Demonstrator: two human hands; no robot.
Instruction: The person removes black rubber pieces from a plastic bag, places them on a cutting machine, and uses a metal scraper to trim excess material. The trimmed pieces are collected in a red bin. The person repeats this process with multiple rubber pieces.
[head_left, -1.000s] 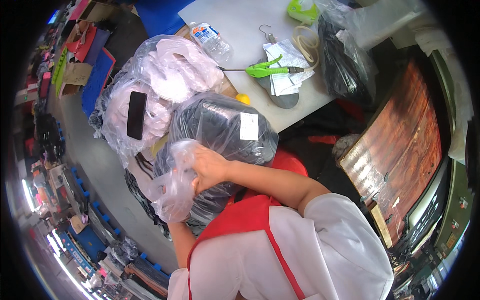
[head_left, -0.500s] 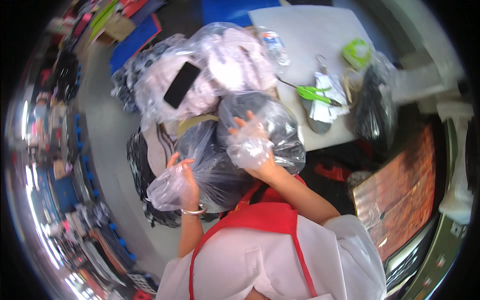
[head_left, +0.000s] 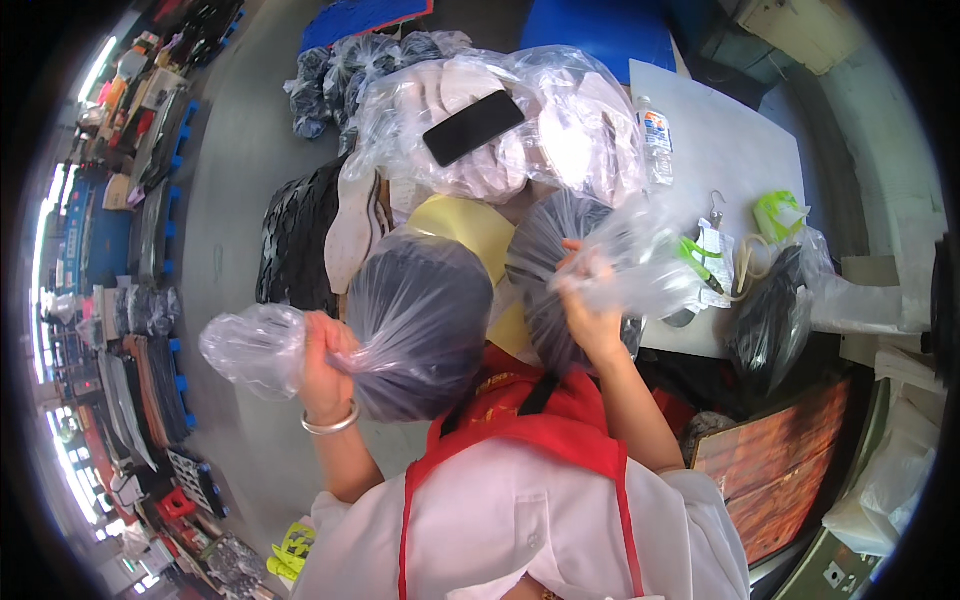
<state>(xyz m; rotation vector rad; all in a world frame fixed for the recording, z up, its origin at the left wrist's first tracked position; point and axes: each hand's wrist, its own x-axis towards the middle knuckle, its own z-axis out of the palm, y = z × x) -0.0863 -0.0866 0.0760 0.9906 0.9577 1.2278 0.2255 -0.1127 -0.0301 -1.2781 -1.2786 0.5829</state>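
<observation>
My left hand (head_left: 328, 365) is closed round the twisted neck of a clear plastic bag (head_left: 425, 310) with dark contents. The bag's loose end puffs out to the left of my fist. To the right, a second clear bag (head_left: 545, 270) also holds something dark, and my right hand (head_left: 590, 310) grips its gathered top, the film flaring to the right. Between the two bags lies a yellow sheet (head_left: 465, 225). Behind them sits a large clear bag of pale, sole-like pieces (head_left: 585, 145), with a black phone (head_left: 473, 128) resting on it.
Black treaded pieces (head_left: 298, 235) and a pale sole (head_left: 350, 230) lie at the left. A water bottle (head_left: 655, 145), green-handled tool (head_left: 697, 255), white tags (head_left: 715, 250) and black bag (head_left: 770, 315) are on the right. A reddish-brown board (head_left: 775, 465) leans below the table.
Fingers that were spread in the film are now closed on the bag necks. My hands have moved farther apart, and the left bag's neck is twisted tight. The whole view has shifted.
</observation>
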